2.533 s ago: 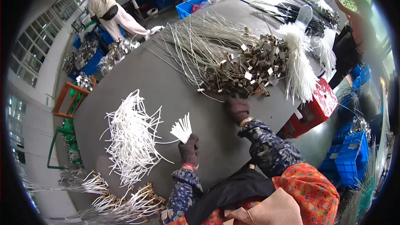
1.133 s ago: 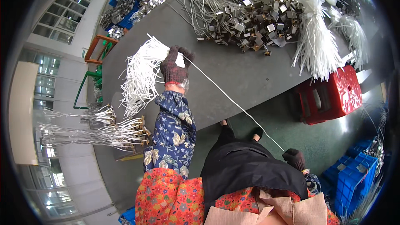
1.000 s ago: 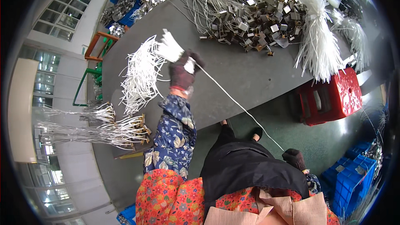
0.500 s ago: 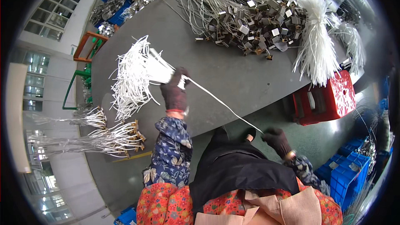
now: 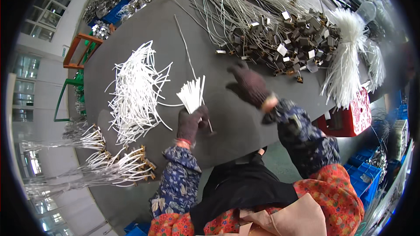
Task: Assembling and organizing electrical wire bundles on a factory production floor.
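From the left fingers (image 5: 201, 113) fan white tubes (image 5: 191, 95).

Pale wall (image 5: 49, 89), paned window (image 5: 47, 11) at left; green floor (image 5: 280, 157); red stool (image 5: 361, 112) near grey table (image 5: 240, 131).

Bright | windows (image 5: 25, 93) glint left | white tubes (image 5: 135, 98) washed out | rim bent | right edge apparently hazy
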The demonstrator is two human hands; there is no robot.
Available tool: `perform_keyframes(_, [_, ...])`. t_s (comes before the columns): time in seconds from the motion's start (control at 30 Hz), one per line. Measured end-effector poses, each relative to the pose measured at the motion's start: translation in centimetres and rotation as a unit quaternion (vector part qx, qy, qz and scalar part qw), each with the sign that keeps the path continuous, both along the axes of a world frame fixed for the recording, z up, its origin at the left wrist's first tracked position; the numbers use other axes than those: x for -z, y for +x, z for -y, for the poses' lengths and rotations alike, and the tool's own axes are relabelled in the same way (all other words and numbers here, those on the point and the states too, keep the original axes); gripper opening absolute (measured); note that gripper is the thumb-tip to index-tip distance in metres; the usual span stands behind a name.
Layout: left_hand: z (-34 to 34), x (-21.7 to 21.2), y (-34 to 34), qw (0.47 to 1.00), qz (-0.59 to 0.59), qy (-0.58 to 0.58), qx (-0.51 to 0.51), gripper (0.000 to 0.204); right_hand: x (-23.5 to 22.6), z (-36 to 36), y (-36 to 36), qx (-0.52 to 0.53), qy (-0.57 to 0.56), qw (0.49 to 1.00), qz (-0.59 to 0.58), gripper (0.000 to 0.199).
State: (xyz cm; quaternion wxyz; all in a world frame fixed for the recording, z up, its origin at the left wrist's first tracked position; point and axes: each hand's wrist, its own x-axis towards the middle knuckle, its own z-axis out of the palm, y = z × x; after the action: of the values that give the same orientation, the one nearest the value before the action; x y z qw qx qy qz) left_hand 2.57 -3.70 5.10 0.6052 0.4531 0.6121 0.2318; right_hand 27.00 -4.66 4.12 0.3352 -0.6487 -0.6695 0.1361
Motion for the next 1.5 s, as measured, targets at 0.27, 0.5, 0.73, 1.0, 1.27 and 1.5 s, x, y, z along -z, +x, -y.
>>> perform_keyframes(0.27, [-0.7, -1.0, 1.4, 0.974, 0.193, -0.055, -0.102, 0.022, 2.1, -5.0, 2.1, -0.02, -0.112, 0.993, 0.043, 0.041])
perform_keyframes(0.5, [-0.2, -0.6, 11.0, 0.86, 0.47, -0.153, -0.129, 0.024, -1.7, 5.7, 1.0, -0.014, -0.096, 0.96, -0.263, 0.024])
perform_keyframes(0.73, [2.3, 3.8, 13.3, 0.838, 0.47, -0.273, -0.043, 0.018, 0.3, 25.4, 2.1, -0.07, -0.195, 0.695, -0.688, 0.013])
perform_keyframes(1.0, [-0.6, -1.5, 12.1, 0.93, 0.332, 0.076, -0.137, 0.021, 4.1, 42.5, 4.2, 0.289, -0.516, 0.675, -0.441, 0.017])
perform_keyframes(1.27, [-4.4, -7.2, 8.1, 0.915, 0.34, 0.168, -0.139, 0.019, 6.0, 43.5, 4.7, 0.313, -0.478, 0.703, -0.425, 0.019])
perform_keyframes(1.5, [-2.5, -7.4, 8.0, 0.947, 0.28, 0.136, -0.083, 0.022, 6.3, 43.5, 4.9, 0.257, -0.433, 0.734, -0.457, 0.019])
